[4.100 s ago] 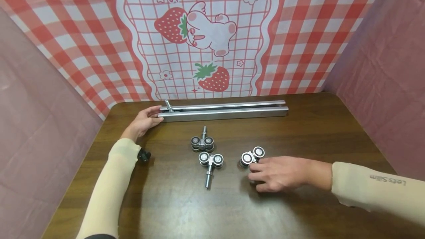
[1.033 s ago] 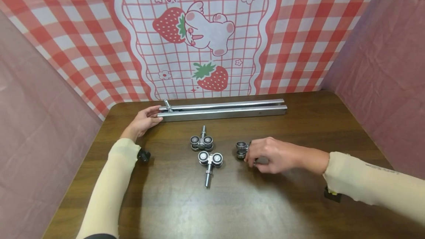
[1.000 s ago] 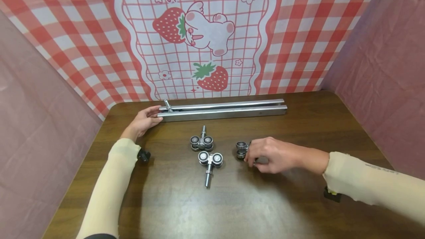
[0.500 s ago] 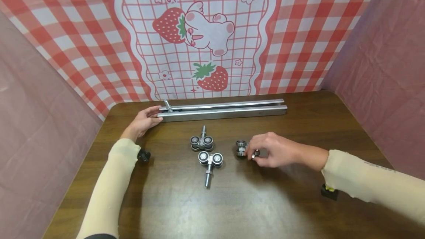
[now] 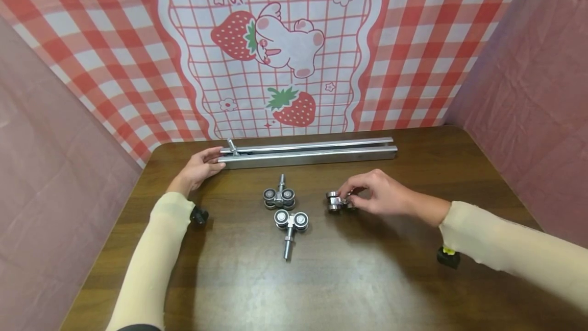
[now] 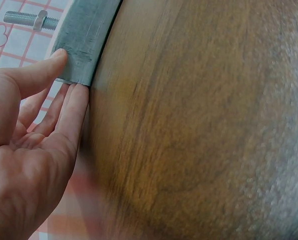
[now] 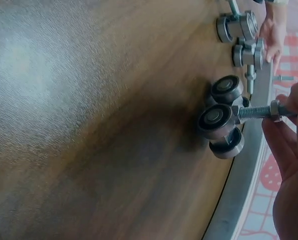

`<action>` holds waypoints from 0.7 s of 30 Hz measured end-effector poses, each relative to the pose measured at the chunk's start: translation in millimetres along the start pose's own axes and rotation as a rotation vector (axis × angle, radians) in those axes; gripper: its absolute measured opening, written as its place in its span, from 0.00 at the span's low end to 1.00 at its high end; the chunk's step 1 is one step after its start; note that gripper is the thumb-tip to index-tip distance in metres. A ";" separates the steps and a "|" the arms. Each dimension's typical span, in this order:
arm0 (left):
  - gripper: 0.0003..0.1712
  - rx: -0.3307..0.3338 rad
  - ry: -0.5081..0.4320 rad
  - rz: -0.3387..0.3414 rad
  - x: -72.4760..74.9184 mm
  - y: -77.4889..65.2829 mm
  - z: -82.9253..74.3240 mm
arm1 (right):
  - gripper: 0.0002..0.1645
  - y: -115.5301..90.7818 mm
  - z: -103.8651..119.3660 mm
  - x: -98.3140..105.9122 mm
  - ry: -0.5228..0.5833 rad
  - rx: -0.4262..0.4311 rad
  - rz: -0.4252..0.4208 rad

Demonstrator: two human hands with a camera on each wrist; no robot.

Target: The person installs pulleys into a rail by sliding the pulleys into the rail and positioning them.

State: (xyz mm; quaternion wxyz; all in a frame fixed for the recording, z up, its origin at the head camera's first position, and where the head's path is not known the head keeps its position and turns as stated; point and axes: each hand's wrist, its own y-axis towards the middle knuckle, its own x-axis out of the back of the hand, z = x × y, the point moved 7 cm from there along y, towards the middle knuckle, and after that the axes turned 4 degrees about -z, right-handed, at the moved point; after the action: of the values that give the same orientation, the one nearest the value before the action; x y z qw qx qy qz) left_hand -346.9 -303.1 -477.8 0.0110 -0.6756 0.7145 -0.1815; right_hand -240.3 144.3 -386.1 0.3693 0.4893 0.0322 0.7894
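Observation:
In the head view my left hand (image 5: 196,170) holds the left end of a silver metal track (image 5: 312,158), an open channel lying slot up. The left wrist view has its thumb on the track's side wall (image 6: 84,45), fingers at the end. A bolt (image 5: 232,147) sticks up from the slot near that hand. My right hand (image 5: 378,195) pinches the threaded bolt of a roller trolley (image 5: 336,202). In the right wrist view, this trolley's wheels (image 7: 214,120) are close over the table, bolt towards the fingers.
Two more roller trolleys lie mid-table, one with its bolt (image 5: 282,182) pointing to the back, the other with its bolt (image 5: 288,246) pointing to the front. A checked strawberry cloth (image 5: 294,55) hangs behind the wooden table (image 5: 257,290).
My right hand has gone from reaching over the right-hand trolley to pinching its bolt, turning it and shifting slightly to the back. The left hand and the track have stayed in place.

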 end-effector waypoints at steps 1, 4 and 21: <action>0.44 0.001 0.001 0.000 0.3 0.3 0.1 | 0.16 1.1 -2.3 0.5 -0.006 -0.002 -0.018; 0.44 0.002 -0.001 0.002 0.6 0.7 0.3 | 0.16 3.4 -7.8 1.3 -0.018 -0.004 -0.055; 0.44 -0.007 -0.015 0.002 -0.7 0.8 -0.5 | 0.16 7.8 -11.3 12.4 -0.022 -0.116 -0.065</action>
State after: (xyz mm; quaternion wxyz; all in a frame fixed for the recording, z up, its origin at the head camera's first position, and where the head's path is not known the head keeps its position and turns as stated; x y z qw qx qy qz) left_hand -347.7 -302.3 -477.7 0.0141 -0.6761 0.7158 -0.1741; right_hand -256.7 149.7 -379.5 0.4227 0.4746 -0.0019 0.7721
